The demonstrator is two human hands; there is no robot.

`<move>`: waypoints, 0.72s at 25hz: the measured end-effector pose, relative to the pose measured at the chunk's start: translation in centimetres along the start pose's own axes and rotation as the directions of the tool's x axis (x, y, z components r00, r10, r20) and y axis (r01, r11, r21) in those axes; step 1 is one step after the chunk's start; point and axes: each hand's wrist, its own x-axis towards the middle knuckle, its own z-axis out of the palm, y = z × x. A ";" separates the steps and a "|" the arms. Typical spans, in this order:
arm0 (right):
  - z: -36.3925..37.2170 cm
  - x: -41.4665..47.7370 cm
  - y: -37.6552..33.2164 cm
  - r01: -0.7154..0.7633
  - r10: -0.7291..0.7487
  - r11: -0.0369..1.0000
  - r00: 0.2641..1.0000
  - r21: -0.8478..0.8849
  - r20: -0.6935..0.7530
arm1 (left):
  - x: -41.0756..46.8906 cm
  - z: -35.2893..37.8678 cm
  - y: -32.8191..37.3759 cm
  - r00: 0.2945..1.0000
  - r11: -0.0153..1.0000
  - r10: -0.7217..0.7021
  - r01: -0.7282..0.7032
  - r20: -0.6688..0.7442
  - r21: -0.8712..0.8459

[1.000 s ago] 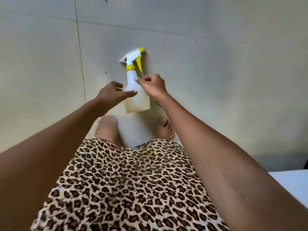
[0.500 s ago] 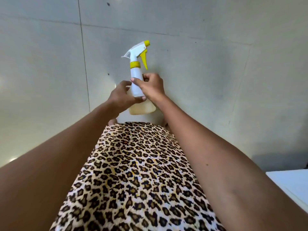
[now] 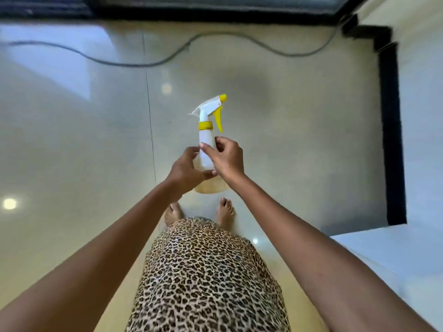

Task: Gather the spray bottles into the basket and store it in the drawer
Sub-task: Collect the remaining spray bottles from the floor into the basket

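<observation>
A translucent spray bottle [image 3: 206, 149] with a white head, yellow trigger, nozzle tip and collar is held upright in front of me, above the floor. A little yellowish liquid sits in its base. My left hand [image 3: 185, 170] wraps the lower body from the left. My right hand [image 3: 226, 158] pinches the bottle's upper body from the right. No basket or drawer is in view.
I stand barefoot on a glossy pale tiled floor [image 3: 72, 152]. A grey cable [image 3: 148, 64] snakes across the floor ahead. A black skirting [image 3: 392, 130] runs along the right, with a white surface [image 3: 395, 255] at lower right. A dark frame [image 3: 215, 10] lies along the top.
Both hands closed on the bottle and lifted it off the floor. My head has come up, so more of the floor, the cable and the black skirting show.
</observation>
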 end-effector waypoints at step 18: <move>-29.1 -33.7 -14.7 0.464 -0.301 0.871 0.766 0.163 -0.568 | -33.9 3.6 25.3 0.734 0.795 0.523 -0.604 0.433 0.063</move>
